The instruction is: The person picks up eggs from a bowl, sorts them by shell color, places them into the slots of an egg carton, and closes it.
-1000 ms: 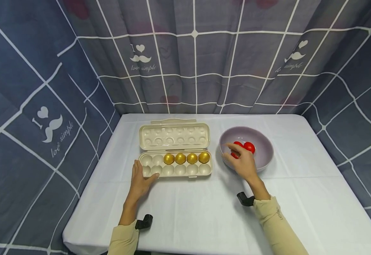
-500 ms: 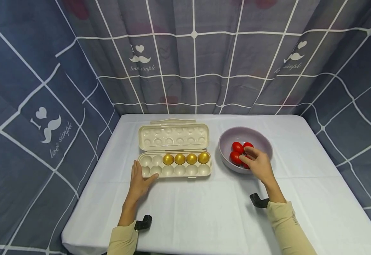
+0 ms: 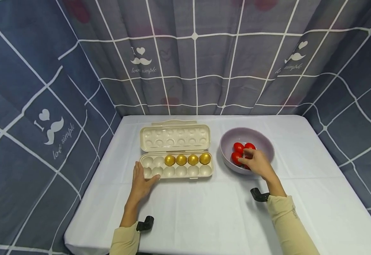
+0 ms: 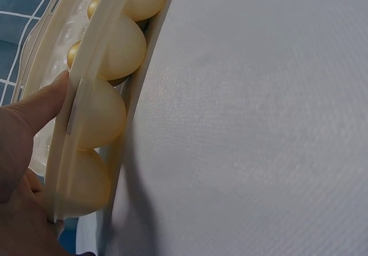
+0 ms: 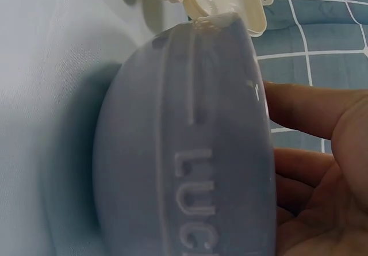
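Red eggs (image 3: 236, 158) lie beside and under the right hand (image 3: 258, 163).

Glossy red eggs (image 3: 236, 158) lie in the lilac bowl (image 3: 261, 142); left of it, an open cream carton (image 3: 181, 172) holds four gold eggs (image 3: 181, 160).

White-clothed table (image 3: 198, 216) — egg carton (image 3: 181, 171), bowl (image 3: 263, 147)

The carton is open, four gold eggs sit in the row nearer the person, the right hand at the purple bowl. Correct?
Not quite: the head view shows the four gold eggs in the row farther from the person. The carton is open and the right hand is at the purple bowl.
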`<control>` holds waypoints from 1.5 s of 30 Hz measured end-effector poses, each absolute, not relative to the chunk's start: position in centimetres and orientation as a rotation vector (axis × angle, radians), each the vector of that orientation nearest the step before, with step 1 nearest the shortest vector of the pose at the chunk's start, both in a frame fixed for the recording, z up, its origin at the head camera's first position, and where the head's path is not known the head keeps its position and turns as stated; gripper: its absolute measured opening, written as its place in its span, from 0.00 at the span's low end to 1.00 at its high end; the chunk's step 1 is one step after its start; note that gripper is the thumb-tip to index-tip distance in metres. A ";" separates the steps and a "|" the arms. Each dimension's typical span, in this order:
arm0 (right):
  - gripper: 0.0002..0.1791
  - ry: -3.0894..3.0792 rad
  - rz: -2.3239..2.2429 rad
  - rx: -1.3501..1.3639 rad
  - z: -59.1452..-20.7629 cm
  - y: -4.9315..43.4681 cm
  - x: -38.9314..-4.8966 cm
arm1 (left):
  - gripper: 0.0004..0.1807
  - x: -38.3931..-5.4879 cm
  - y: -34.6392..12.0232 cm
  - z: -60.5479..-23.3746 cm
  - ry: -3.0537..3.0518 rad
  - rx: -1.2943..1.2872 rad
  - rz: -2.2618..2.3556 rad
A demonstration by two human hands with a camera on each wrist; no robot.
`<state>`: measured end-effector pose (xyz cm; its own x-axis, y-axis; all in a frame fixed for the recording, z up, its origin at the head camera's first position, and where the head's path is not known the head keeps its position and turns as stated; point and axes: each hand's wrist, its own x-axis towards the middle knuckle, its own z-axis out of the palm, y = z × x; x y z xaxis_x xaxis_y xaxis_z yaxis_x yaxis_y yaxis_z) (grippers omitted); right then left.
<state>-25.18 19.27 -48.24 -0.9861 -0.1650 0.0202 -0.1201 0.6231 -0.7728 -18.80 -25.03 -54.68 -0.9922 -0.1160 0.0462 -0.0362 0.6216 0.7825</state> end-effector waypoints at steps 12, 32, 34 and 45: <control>0.31 2.712 -1.322 -0.244 -48.4 19.3 -25.7 | 0.61 -19.1 -25.0 -54.6 -2.810 0.173 -1.304; 0.28 2.761 -1.192 -0.289 -48.6 18.7 -27.0 | 0.60 -19.3 -25.1 -54.5 -2.827 0.181 -1.293; 0.27 2.744 -1.208 -0.285 -48.7 18.6 -27.1 | 0.60 -19.3 -25.0 -54.5 -2.827 0.179 -1.293; 0.27 2.701 -1.200 -0.372 -49.5 17.4 -28.2 | 0.61 -19.0 -25.2 -54.4 -2.836 0.170 -1.277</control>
<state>-28.18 17.38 -49.49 -0.9558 -0.2901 -0.0467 -0.1599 0.6466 -0.7459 -18.98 -25.25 -54.41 -0.9937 -0.1103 -0.0203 -0.0883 0.6578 0.7480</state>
